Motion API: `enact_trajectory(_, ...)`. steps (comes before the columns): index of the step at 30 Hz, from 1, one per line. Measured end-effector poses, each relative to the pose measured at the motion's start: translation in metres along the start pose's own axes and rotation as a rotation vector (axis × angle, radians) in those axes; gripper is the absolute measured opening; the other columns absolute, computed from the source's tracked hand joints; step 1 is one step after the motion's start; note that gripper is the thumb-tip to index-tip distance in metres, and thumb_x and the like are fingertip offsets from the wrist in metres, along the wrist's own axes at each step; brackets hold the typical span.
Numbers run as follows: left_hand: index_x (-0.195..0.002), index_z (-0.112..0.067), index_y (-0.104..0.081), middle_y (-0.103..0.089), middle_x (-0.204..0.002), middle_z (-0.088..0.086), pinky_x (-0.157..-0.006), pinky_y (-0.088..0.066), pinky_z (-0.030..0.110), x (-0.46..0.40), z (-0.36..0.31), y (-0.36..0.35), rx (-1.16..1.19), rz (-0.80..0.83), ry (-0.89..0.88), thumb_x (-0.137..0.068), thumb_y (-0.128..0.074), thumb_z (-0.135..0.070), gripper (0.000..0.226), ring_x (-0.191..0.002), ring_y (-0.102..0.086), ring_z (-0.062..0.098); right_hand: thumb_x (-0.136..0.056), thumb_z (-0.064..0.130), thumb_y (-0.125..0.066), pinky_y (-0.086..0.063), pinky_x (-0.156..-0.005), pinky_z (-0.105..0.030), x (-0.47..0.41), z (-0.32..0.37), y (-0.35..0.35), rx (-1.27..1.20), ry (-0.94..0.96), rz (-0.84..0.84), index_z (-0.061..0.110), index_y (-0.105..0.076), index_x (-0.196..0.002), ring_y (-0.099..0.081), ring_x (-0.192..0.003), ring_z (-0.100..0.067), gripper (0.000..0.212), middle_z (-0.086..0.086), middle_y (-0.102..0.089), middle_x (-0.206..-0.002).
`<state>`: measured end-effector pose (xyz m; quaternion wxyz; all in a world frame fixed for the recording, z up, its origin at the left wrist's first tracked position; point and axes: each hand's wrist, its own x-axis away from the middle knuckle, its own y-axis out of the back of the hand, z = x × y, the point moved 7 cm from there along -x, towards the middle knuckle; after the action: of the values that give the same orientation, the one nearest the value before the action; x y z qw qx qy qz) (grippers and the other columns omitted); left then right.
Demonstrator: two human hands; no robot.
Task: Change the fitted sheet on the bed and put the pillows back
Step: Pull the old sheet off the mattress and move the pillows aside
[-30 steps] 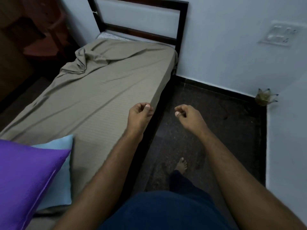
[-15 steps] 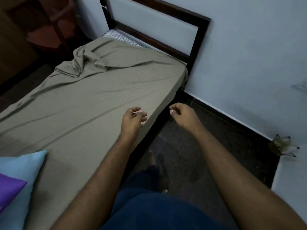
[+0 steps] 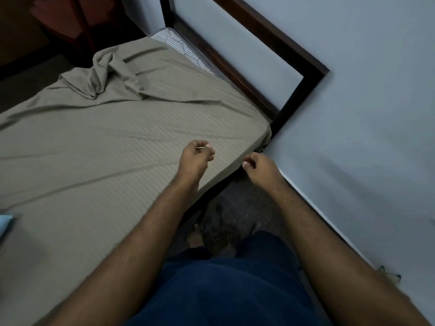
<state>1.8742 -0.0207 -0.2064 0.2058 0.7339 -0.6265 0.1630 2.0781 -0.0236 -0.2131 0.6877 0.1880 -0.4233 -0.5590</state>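
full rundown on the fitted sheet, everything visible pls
The fitted sheet is olive-grey cloth with a fine woven stripe. It lies spread over most of the mattress and wraps down over the near right corner by the wall. At the far end it is bunched into a crumpled heap and stops short of the headboard, leaving a band of striped mattress bare. Long shallow creases run across it. The left hand, fingers curled, is over its right edge; contact unclear. The right hand is off it.

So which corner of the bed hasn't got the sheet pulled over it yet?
The far corner by the headboard: striped mattress shows bare there and the sheet lies bunched short of it. The corner near the hands is covered.
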Motion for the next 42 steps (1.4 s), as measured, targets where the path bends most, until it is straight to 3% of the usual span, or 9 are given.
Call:
enact_trajectory(12,-0.132,-0.012,-0.051,-0.068,-0.115,0.006,-0.070,-0.046,0.024,-0.048,0.029,-0.106,0.063,-0.245,0.223,-0.104,-0.055,-0.022,0.030,-0.099,-0.067,0.016,-0.101,0.022,-0.058,-0.049,-0.084,-0.033,-0.166,-0.072,0.025,-0.009,0.080,0.309,0.010,-0.068,-0.116,-0.064,-0.101,-0.027,0.022,-0.010,-0.071,-0.110)
enact_trajectory(15,-0.130,-0.013,-0.053,-0.069,-0.115,0.007,-0.070,-0.047,0.027,-0.062,0.052,-0.130,0.121,-0.295,0.321,-0.103,-0.056,-0.021,0.028,-0.095,-0.068,0.016,-0.099,0.030,-0.061,-0.050,-0.080,-0.036,-0.188,-0.100,0.010,-0.033,-0.009,0.377,0.014,-0.065,-0.095,-0.064,-0.097,-0.030,0.017,-0.010,-0.070,-0.100)
enact_trajectory(20,-0.129,-0.009,-0.053,-0.070,-0.106,0.005,-0.068,-0.046,0.027,-0.107,0.095,-0.170,0.212,-0.312,0.430,-0.103,-0.055,-0.019,0.028,-0.081,-0.065,0.011,-0.096,0.049,-0.062,-0.033,-0.061,-0.037,-0.213,-0.154,-0.031,-0.042,-0.167,0.466,0.022,-0.040,-0.064,-0.050,-0.067,-0.029,0.048,-0.009,-0.044,-0.068)
enact_trajectory(23,-0.124,-0.012,-0.055,-0.069,-0.103,0.004,-0.070,-0.048,0.029,-0.148,0.124,-0.187,0.216,-0.294,0.455,-0.104,-0.054,-0.023,0.023,-0.088,-0.066,0.014,-0.098,0.049,-0.058,-0.031,-0.062,-0.036,-0.240,-0.186,-0.054,-0.051,-0.257,0.436,0.021,-0.039,-0.065,-0.047,-0.064,-0.031,0.047,-0.010,-0.042,-0.067)
enact_trajectory(26,-0.115,-0.008,-0.060,-0.067,-0.095,0.006,-0.062,-0.047,0.027,-0.185,0.159,-0.191,0.217,-0.336,0.521,-0.105,-0.053,-0.025,0.021,-0.082,-0.063,0.015,-0.101,0.052,-0.050,-0.045,-0.065,-0.043,-0.268,-0.214,-0.084,-0.106,-0.351,0.435,0.012,-0.056,-0.070,-0.062,-0.076,-0.041,0.051,-0.021,-0.061,-0.076)
enact_trajectory(30,-0.115,-0.006,-0.063,-0.072,-0.093,0.007,-0.061,-0.045,0.029,-0.211,0.222,-0.201,0.336,-0.385,0.731,-0.105,-0.049,-0.028,0.028,-0.078,-0.064,0.018,-0.105,0.050,-0.040,-0.041,-0.062,-0.037,-0.300,-0.236,-0.122,-0.277,-0.508,0.377,0.015,-0.059,-0.088,-0.058,-0.076,-0.025,0.043,-0.012,-0.065,-0.091)
enact_trajectory(35,-0.105,-0.014,-0.063,-0.074,-0.097,0.011,-0.061,-0.044,0.029,-0.214,0.269,-0.212,0.412,-0.427,0.752,-0.105,-0.049,-0.039,0.029,-0.076,-0.062,0.018,-0.105,0.048,-0.042,-0.039,-0.051,-0.027,-0.327,-0.260,-0.155,-0.428,-0.629,0.236,0.009,-0.062,-0.107,-0.060,-0.071,-0.020,0.044,-0.007,-0.066,-0.089)
enact_trajectory(39,-0.110,-0.012,-0.061,-0.071,-0.097,0.008,-0.057,-0.049,0.027,-0.220,0.288,-0.210,0.501,-0.518,0.703,-0.108,-0.045,-0.036,0.028,-0.074,-0.065,0.014,-0.101,0.044,-0.051,-0.052,-0.070,-0.037,-0.329,-0.274,-0.160,-0.445,-0.565,0.080,0.007,-0.067,-0.105,-0.064,-0.085,-0.032,0.041,-0.017,-0.067,-0.100)
enact_trajectory(42,-0.119,-0.008,-0.057,-0.072,-0.092,0.006,-0.053,-0.050,0.025,-0.228,0.290,-0.207,0.536,-0.541,0.690,-0.109,-0.040,-0.038,0.035,-0.072,-0.068,0.012,-0.102,0.036,-0.052,-0.048,-0.077,-0.039,-0.325,-0.275,-0.157,-0.518,-0.553,0.081,0.016,-0.061,-0.095,-0.056,-0.082,-0.026,0.023,-0.010,-0.064,-0.096)
